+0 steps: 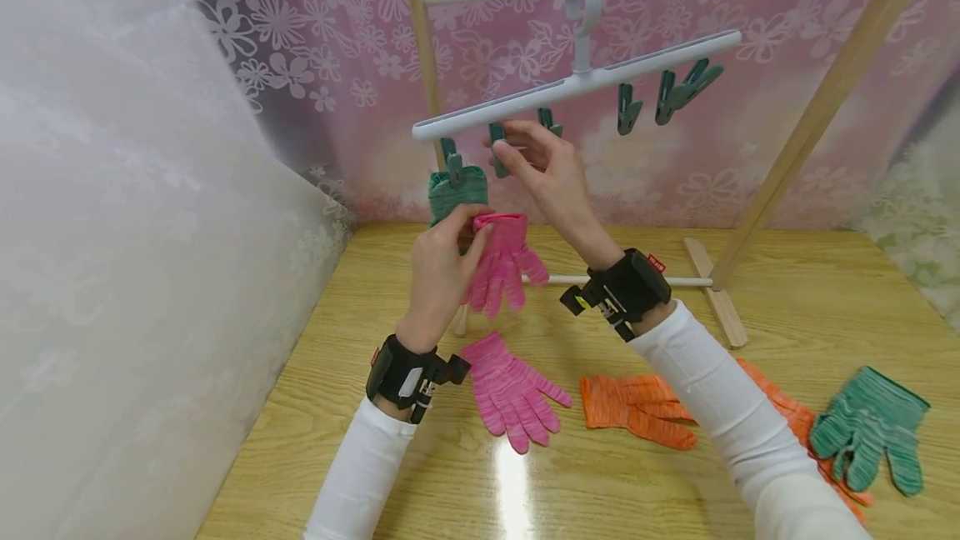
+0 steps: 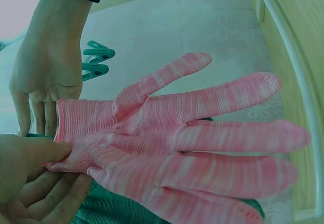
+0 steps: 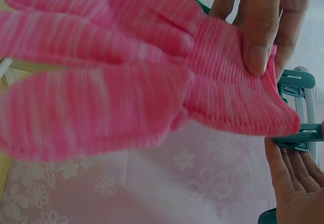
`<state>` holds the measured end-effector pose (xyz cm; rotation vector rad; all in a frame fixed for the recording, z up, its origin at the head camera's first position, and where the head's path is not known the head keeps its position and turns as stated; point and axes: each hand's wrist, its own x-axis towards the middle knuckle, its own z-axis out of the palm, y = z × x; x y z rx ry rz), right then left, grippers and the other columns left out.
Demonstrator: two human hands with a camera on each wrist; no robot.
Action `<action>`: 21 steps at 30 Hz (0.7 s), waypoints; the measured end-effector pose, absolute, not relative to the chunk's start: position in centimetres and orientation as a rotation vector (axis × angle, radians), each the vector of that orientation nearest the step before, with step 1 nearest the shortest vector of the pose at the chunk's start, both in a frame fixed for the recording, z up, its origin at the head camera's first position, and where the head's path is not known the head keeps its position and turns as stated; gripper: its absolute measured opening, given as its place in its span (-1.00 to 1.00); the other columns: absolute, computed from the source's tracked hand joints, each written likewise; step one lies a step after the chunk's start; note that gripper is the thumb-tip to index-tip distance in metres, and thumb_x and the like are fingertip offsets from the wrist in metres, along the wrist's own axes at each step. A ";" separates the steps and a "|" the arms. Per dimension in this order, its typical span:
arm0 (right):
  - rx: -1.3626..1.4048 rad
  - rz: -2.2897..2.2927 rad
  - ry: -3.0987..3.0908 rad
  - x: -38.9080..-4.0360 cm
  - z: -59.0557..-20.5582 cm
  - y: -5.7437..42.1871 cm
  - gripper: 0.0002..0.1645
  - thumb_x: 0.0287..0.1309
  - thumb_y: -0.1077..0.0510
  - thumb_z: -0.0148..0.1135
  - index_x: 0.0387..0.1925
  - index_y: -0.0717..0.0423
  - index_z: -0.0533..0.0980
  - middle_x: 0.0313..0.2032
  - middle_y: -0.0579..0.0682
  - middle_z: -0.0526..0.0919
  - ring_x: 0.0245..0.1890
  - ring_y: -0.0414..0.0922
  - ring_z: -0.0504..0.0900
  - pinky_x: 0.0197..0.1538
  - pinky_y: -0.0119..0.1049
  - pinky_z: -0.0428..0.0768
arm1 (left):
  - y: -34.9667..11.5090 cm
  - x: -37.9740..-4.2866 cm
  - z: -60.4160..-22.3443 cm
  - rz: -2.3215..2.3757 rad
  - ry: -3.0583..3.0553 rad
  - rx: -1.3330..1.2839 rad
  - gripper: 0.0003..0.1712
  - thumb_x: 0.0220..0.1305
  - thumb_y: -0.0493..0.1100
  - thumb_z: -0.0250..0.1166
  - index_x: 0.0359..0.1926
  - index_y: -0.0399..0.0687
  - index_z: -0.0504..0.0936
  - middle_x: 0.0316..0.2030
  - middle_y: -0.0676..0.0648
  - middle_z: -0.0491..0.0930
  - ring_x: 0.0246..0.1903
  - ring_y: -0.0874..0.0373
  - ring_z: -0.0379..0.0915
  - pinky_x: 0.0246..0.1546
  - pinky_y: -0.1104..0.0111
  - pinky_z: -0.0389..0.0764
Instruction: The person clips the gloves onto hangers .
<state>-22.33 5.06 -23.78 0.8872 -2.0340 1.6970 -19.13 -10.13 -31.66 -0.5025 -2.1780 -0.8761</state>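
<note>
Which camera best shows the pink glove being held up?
The left wrist view: the pink glove looks large and nearly whole, fingers spread. The head view shows it small; the right wrist view cuts off some fingers.

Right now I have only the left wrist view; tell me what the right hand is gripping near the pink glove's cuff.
Observer: In the head view, the right hand grips a dark green clip under the white hanger.

Operator: Now say how the green glove behind the pink glove is held up.

Observer: It hangs by its cuff from the end clip, the one nearest the left end of the hanger in the head view.

Operator: Check the table for another pink glove.

Observer: There is one: a second pink glove lies on the wooden table, fingers spread.
</note>
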 end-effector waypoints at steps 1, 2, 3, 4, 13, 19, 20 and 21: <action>0.888 1.698 -2.030 -22.4 -23.8 5.0 -0.59 0.24 0.20 0.10 0.09 0.28 0.43 -0.03 0.27 0.61 -0.09 0.03 0.57 0.00 -0.22 0.60 | -10.0 -19.2 -31.5 -0.881 -2.176 -0.504 -0.72 0.19 -0.14 0.26 -0.09 -0.15 0.59 -0.37 -0.10 0.68 -0.44 0.25 0.56 -0.38 0.36 0.68; 0.888 1.694 -2.029 -22.4 -23.7 5.0 -0.59 0.24 0.20 0.10 0.09 0.28 0.43 -0.04 0.26 0.62 -0.09 0.03 0.57 -0.01 -0.23 0.61 | -9.9 -19.2 -31.4 -0.883 -2.175 -0.504 -0.72 0.19 -0.14 0.26 -0.09 -0.14 0.59 -0.37 -0.09 0.68 -0.44 0.25 0.57 -0.38 0.36 0.68; 0.886 1.690 -2.027 -22.4 -23.7 5.0 -0.60 0.24 0.19 0.10 0.08 0.29 0.44 -0.04 0.26 0.62 -0.10 0.04 0.57 -0.02 -0.24 0.61 | -9.8 -19.3 -31.3 -0.886 -2.172 -0.505 -0.73 0.20 -0.14 0.25 -0.09 -0.14 0.59 -0.37 -0.09 0.67 -0.44 0.25 0.57 -0.38 0.37 0.68; 0.882 1.686 -2.025 -22.4 -23.7 4.9 -0.61 0.23 0.19 0.10 0.07 0.29 0.44 -0.05 0.27 0.62 -0.10 0.04 0.58 -0.03 -0.25 0.61 | -9.7 -19.4 -31.3 -0.888 -2.170 -0.504 -0.73 0.20 -0.14 0.25 -0.09 -0.15 0.59 -0.37 -0.09 0.68 -0.44 0.25 0.57 -0.37 0.37 0.68; 0.816 1.651 -1.999 -22.2 -23.3 4.5 -0.65 0.18 0.24 0.16 -0.06 0.40 0.47 -0.14 0.31 0.65 -0.19 -0.08 0.62 -0.12 -0.30 0.65 | -9.2 -20.1 -30.5 -0.915 -2.126 -0.473 -0.72 0.20 -0.10 0.25 -0.13 -0.18 0.59 -0.35 -0.12 0.71 -0.43 0.24 0.58 -0.37 0.35 0.68; 0.771 1.703 -1.938 -24.0 -24.4 4.3 -0.66 0.13 0.13 0.23 -0.12 0.28 0.54 -0.19 0.20 0.70 -0.27 -0.16 0.63 -0.20 -0.35 0.66 | -9.1 -20.3 -29.9 -0.908 -2.100 -0.418 -0.71 0.22 -0.10 0.23 -0.13 -0.20 0.61 -0.37 -0.13 0.71 -0.45 0.23 0.57 -0.39 0.35 0.67; 0.763 1.704 -1.931 -24.2 -24.6 4.3 -0.66 0.12 0.10 0.24 -0.13 0.26 0.55 -0.20 0.18 0.71 -0.28 -0.17 0.63 -0.22 -0.36 0.66 | -9.1 -20.3 -29.8 -0.908 -2.099 -0.407 -0.71 0.22 -0.09 0.23 -0.13 -0.20 0.60 -0.36 -0.13 0.71 -0.45 0.23 0.57 -0.39 0.35 0.67; 0.754 1.707 -1.922 -24.5 -24.8 4.3 -0.66 0.11 0.08 0.25 -0.14 0.23 0.56 -0.21 0.16 0.71 -0.29 -0.18 0.63 -0.23 -0.37 0.66 | -9.0 -20.3 -29.8 -0.908 -2.099 -0.397 -0.71 0.23 -0.09 0.22 -0.13 -0.20 0.60 -0.36 -0.13 0.71 -0.45 0.23 0.57 -0.38 0.35 0.67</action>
